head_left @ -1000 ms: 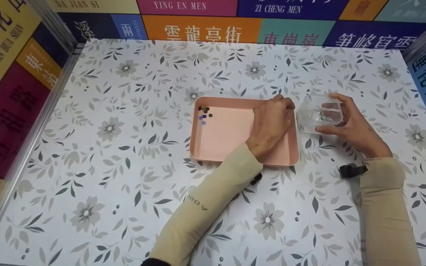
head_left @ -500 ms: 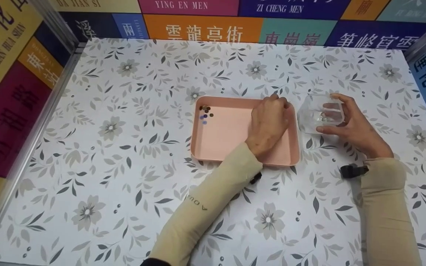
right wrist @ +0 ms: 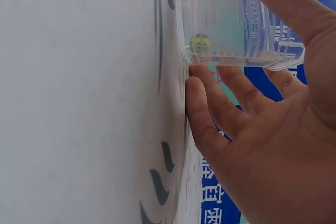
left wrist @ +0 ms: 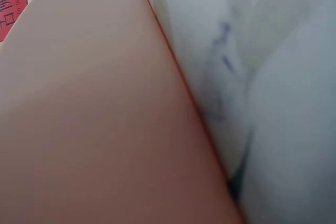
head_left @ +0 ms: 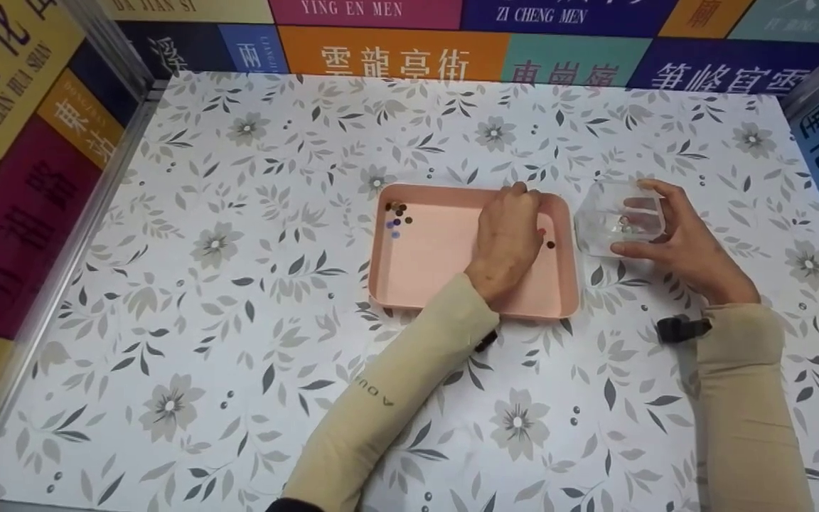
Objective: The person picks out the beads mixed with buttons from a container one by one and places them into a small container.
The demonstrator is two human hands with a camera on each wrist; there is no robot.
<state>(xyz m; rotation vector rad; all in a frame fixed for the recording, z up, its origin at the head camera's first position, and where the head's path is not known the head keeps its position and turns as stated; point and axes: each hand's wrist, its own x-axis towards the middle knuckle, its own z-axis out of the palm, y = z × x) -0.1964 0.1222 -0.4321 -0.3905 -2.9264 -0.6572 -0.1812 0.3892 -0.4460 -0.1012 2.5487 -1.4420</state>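
A pink tray (head_left: 416, 284) lies mid-table, and in the left wrist view its floor (left wrist: 94, 119) fills the picture, blurred. My left hand (head_left: 512, 231) is inside its right half, back up, fingers bent down near the far rim and their tips hidden. Several small beads (head_left: 395, 215) cluster in the tray's far left corner. Two more beads (head_left: 549, 243) lie by its right rim. My right hand (head_left: 635, 217) (right wrist: 231, 35) holds a clear plastic cup (head_left: 612, 213) (right wrist: 236, 14), tilted, just right of the tray. A greenish bead (right wrist: 199, 43) sits inside the cup.
The floral tablecloth (head_left: 239, 284) covers the table. Colourful sign panels (head_left: 395, 60) wall the back and both sides, with metal rails (head_left: 61, 263) at the edges. A black wrist strap (head_left: 680, 328) shows on the right sleeve.
My left hand has slid left from the tray's far right corner, away from the cup, uncovering two beads by the right rim. The right hand and cup have stayed put.
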